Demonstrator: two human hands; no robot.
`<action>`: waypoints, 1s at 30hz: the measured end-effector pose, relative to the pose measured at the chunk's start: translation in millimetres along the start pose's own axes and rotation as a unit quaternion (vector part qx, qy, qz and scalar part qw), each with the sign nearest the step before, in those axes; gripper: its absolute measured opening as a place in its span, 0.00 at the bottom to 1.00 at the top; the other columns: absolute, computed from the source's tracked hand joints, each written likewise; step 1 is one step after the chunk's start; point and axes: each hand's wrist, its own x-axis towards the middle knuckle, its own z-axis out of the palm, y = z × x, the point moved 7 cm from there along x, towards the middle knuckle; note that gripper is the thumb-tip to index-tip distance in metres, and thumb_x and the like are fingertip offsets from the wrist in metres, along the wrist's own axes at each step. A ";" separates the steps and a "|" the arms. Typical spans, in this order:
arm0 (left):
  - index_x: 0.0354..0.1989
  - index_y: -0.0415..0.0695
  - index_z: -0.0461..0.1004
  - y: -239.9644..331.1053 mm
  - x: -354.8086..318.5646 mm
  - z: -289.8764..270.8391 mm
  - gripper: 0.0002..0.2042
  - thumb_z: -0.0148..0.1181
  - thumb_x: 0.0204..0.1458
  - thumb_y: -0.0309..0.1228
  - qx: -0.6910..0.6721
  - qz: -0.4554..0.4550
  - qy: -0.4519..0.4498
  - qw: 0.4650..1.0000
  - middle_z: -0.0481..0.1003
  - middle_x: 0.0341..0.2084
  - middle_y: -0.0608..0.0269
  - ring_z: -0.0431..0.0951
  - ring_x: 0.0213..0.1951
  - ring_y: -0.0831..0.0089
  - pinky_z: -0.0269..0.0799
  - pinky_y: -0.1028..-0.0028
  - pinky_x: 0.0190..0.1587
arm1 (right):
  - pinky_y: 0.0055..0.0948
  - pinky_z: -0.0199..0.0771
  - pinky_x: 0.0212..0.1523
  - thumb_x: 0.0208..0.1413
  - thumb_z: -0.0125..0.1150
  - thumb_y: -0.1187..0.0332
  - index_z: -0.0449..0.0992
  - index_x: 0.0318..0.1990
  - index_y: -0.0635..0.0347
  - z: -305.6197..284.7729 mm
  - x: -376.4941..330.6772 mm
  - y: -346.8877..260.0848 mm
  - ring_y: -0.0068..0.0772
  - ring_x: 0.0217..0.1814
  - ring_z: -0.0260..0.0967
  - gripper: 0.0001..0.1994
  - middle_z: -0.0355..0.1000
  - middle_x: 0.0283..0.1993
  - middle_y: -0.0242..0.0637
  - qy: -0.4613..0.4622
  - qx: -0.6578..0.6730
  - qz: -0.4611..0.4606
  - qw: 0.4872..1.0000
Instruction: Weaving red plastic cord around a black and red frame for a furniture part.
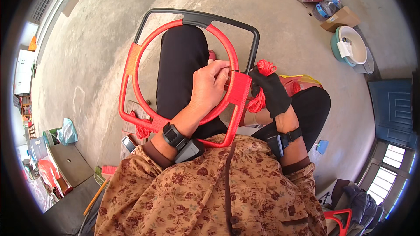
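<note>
"What's largest here?"

"One concrete floor (100, 35), then one blue door (393, 107) on the right."

"And close in?"

"Two black-trousered legs (181, 74). Over the left one sits a single rounded-square frame (197, 17), its lower edge at the patterned shirt (192, 188). Its top rail is bare black; its left and lower sides are red."

"Anything inside it?"

"One red ring (228, 47), joined to the frame by three wide wrapped bands: one orange band (132, 59) at left, two red bands (240, 88), at right and bottom."

"Off to the side?"

"Two basins, a pale basin (363, 52) nested in a teal basin (335, 47), with one cardboard box (341, 19) just beside."

"The hands?"

"Two. The bare left hand (209, 83) is at the ring's right side, thumb and forefinger close together; I can't tell whether they pinch anything. The black-gloved right hand (272, 94) is clamped around a red cord bundle (266, 67), which bulges out above and below."

"Just one bundle?"

"Two that I can make out: a second bundle (142, 132) lies by the frame's lower left corner."
</note>
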 end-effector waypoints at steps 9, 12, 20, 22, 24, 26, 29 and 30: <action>0.39 0.38 0.73 13.3 -1.2 -4.8 0.06 0.57 0.53 0.22 0.068 0.103 -0.010 0.992 0.75 0.26 0.53 0.79 0.28 0.66 0.72 0.74 0.32 | 0.21 0.60 0.19 0.56 0.58 0.64 0.72 0.29 0.57 2.8 -0.6 -4.8 0.17 0.19 0.62 0.08 0.65 0.19 0.26 0.015 0.012 0.000 1.000; 0.38 0.39 0.73 5.7 -0.4 -7.5 0.05 0.57 0.53 0.23 0.089 0.118 -0.004 0.989 0.76 0.25 0.53 0.79 0.27 0.65 0.72 0.74 0.31 | 0.21 0.61 0.20 0.56 0.58 0.64 0.72 0.30 0.56 5.4 0.5 -3.1 0.17 0.19 0.63 0.08 0.65 0.19 0.27 0.014 -0.019 -0.006 1.000; 0.38 0.37 0.74 -3.0 3.1 3.1 0.06 0.56 0.56 0.26 0.041 0.033 -0.022 0.998 0.76 0.24 0.61 0.77 0.27 0.76 0.72 0.75 0.30 | 0.22 0.64 0.21 0.57 0.56 0.59 0.72 0.33 0.58 -1.4 -6.4 -2.9 0.20 0.22 0.65 0.11 0.68 0.24 0.30 0.016 0.069 -0.009 0.997; 0.39 0.38 0.74 -13.7 1.1 3.3 0.08 0.54 0.58 0.30 -0.070 -0.035 -0.044 0.996 0.76 0.25 0.64 0.77 0.28 0.78 0.72 0.77 0.30 | 0.24 0.66 0.22 0.57 0.55 0.57 0.73 0.34 0.59 -5.5 -14.1 -14.6 0.22 0.24 0.67 0.13 0.70 0.26 0.32 0.043 0.072 -0.021 0.996; 0.41 0.38 0.73 -20.7 -2.0 7.5 0.10 0.52 0.60 0.33 -0.183 -0.103 -0.067 0.975 0.76 0.26 0.67 0.76 0.29 0.81 0.72 0.78 0.31 | 0.28 0.70 0.24 0.58 0.54 0.55 0.73 0.36 0.61 -32.9 -25.2 -15.6 0.26 0.29 0.71 0.16 0.72 0.30 0.36 0.145 0.108 0.030 0.983; 0.45 0.39 0.71 -16.4 -3.0 14.0 0.14 0.49 0.62 0.37 -0.254 -0.141 -0.084 0.953 0.75 0.30 0.68 0.76 0.29 0.80 0.73 0.79 0.31 | 0.29 0.72 0.26 0.56 0.57 0.56 0.72 0.39 0.62 -83.5 -17.6 -5.8 0.30 0.31 0.73 0.16 0.73 0.32 0.38 0.132 0.030 0.041 0.990; 0.49 0.38 0.67 -13.8 -1.2 9.8 0.17 0.47 0.62 0.40 -0.270 -0.143 -0.062 0.950 0.74 0.34 0.62 0.77 0.32 0.78 0.73 0.78 0.33 | 0.33 0.75 0.34 0.51 0.62 0.64 0.71 0.45 0.62 -101.0 -24.7 -33.3 0.37 0.34 0.75 0.16 0.74 0.35 0.42 0.248 -0.250 0.016 0.936; 0.51 0.38 0.66 -12.1 -0.9 7.8 0.17 0.46 0.62 0.40 -0.282 -0.146 -0.048 0.947 0.74 0.36 0.61 0.77 0.34 0.77 0.73 0.78 0.34 | 0.33 0.75 0.34 0.51 0.62 0.64 0.71 0.45 0.62 -89.7 -23.7 -37.5 0.37 0.34 0.75 0.16 0.74 0.35 0.42 0.248 -0.253 0.018 0.935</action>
